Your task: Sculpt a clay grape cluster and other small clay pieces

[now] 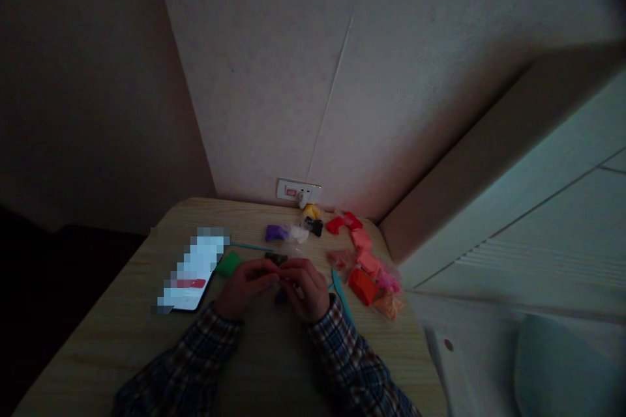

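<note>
My left hand [243,286] and my right hand [304,287] meet over the middle of the wooden table [122,332], fingers curled together. Between the fingertips sits a small dark piece of modelling clay [276,259], pinched from both sides. A bit of purple clay [280,297] shows just under the hands. A green clay lump [227,263] lies right beside my left hand. Both sleeves are plaid.
A phone [192,270] lies to the left. Clay packets in red, pink and orange [368,270] are piled at the right edge, and purple [276,232], white, yellow and black pieces lie near the wall socket [298,191]. Teal modelling tools [342,296] lie by my right wrist.
</note>
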`<action>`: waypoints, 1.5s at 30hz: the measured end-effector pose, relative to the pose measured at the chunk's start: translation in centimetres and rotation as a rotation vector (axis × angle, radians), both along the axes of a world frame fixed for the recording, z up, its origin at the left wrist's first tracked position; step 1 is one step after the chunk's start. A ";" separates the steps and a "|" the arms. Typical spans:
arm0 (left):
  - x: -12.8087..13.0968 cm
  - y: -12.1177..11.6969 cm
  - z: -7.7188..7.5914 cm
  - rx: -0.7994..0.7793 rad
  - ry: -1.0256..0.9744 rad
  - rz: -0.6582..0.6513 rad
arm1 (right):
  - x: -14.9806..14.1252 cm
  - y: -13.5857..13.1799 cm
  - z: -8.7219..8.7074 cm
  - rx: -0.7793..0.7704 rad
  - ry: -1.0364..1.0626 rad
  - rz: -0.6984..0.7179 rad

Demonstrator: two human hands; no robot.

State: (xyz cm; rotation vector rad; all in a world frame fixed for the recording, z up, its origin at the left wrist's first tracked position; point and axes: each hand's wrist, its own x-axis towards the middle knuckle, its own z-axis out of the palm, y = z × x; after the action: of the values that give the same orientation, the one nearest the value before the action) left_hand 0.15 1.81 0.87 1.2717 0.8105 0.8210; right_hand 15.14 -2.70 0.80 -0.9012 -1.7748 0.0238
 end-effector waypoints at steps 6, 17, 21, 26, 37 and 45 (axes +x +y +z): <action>0.0 -0.1 -0.4 -0.029 -0.028 0.003 | 0.0 -0.1 0.4 0.040 0.007 -0.043; -0.1 0.1 -0.6 0.022 -0.018 0.015 | 0.0 -0.1 -0.3 -0.002 0.024 -0.041; 0.0 0.1 -0.3 0.012 -0.018 0.024 | -0.1 0.0 -0.2 0.004 0.018 -0.032; 0.0 0.1 0.1 0.005 -0.009 0.013 | -0.1 -0.1 -0.1 -0.004 0.012 -0.039; -0.2 0.2 -0.3 0.027 0.011 -0.009 | 0.1 -0.1 0.1 -0.015 0.011 -0.038; -0.2 0.1 0.0 -0.020 0.003 -0.010 | 0.1 -0.1 0.0 -0.022 -0.002 -0.032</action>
State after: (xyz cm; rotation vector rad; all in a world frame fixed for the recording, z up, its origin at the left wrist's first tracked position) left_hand -0.03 1.91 0.88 1.2586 0.8123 0.8007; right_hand 15.26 -2.79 0.83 -0.9454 -1.7645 0.0215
